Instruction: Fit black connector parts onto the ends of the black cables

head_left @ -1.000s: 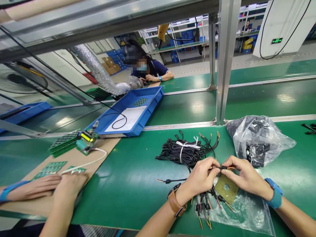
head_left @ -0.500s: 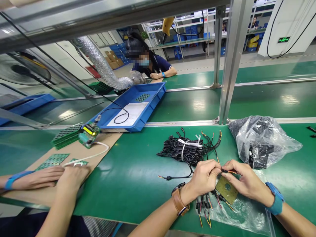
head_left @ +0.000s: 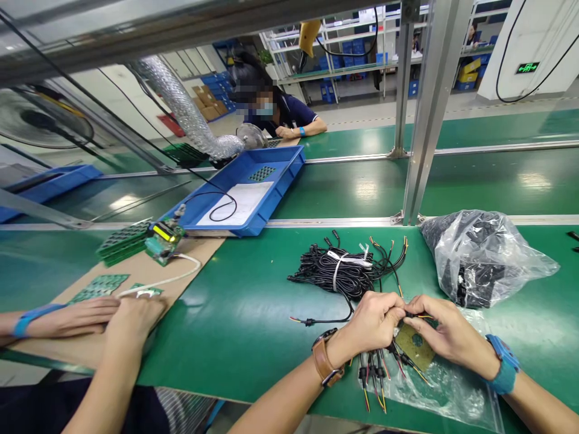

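My left hand (head_left: 377, 320) and my right hand (head_left: 446, 334) meet at the fingertips, both pinching one thin black cable (head_left: 411, 314). Its red and yellow wire ends stick out by the right fingers. Beneath the hands lie a square olive-coloured plate with a hole (head_left: 415, 348) and a clear plastic bag (head_left: 434, 392). Several cable ends with black grommets and bare coloured wires (head_left: 373, 375) hang below my left hand. Behind it rests a bundle of black cables (head_left: 337, 271) tied with a white tie.
A clear bag of black parts (head_left: 486, 259) stands at the right. A blue tray (head_left: 253, 226) sits behind, beside a metal post (head_left: 427, 120). At the left, a co-worker's hands (head_left: 131, 319) work near green circuit boards (head_left: 102, 286). Another person sits across the bench.
The view has shifted slightly. My hands keep nearly the same pinch on the cable, and the co-worker's hands at the left have barely moved.
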A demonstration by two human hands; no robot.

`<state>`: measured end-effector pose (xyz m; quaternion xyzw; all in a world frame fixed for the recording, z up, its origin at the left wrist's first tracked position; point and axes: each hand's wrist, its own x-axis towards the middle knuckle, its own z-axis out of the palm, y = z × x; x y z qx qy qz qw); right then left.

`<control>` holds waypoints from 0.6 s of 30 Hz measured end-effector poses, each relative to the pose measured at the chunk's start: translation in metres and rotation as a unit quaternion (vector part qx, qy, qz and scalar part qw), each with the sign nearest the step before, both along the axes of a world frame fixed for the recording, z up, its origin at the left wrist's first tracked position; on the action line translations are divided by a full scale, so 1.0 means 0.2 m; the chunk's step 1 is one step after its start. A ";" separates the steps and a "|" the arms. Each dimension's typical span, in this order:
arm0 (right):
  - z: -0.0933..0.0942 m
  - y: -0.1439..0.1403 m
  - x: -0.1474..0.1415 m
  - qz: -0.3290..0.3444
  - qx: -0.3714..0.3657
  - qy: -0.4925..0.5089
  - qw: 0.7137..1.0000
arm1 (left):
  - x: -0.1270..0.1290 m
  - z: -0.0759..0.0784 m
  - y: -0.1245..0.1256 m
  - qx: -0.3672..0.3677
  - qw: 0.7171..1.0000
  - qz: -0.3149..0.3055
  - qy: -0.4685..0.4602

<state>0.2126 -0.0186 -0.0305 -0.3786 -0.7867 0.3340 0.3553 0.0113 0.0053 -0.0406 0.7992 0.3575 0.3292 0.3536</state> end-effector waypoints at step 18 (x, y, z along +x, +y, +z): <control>0.00 0.02 0.02 -0.014 -0.008 0.025 1.000 | 0.01 -0.01 0.00 0.026 0.998 0.017 -0.048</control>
